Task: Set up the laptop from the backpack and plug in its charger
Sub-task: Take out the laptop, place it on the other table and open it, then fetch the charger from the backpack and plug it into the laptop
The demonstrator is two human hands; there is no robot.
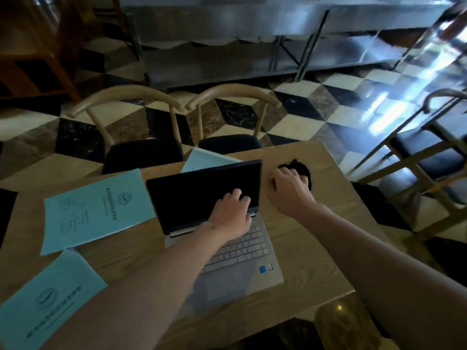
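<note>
The right hand [290, 184] reaches forward over the bench [316, 243], fingers curled down onto a dark bundle, apparently the charger [302, 173], which lies just beyond the knuckles near the far right part of the bench. Whether the fingers have closed round it or only rest on it I cannot tell. The left hand [231, 215] crosses the keyboard, fingers spread loosely, tips touching the lower right part of the dark screen near the hinge, holding nothing.

The laptop [214, 223] stands open between the 2 forearms, lid upright and tilted back, screen unlit, its long axis running left to right and turned slightly clockwise. The charger sits just beside the laptop's right edge, so the right hand is plainly the nearer; the plug would probably have to travel leftward to a port on that side, though no port or cord shows.

3 blue papers [98, 210] lie left of and behind the laptop. 2 chairs [177, 107] stand at the far edge. No backpack is in view.
</note>
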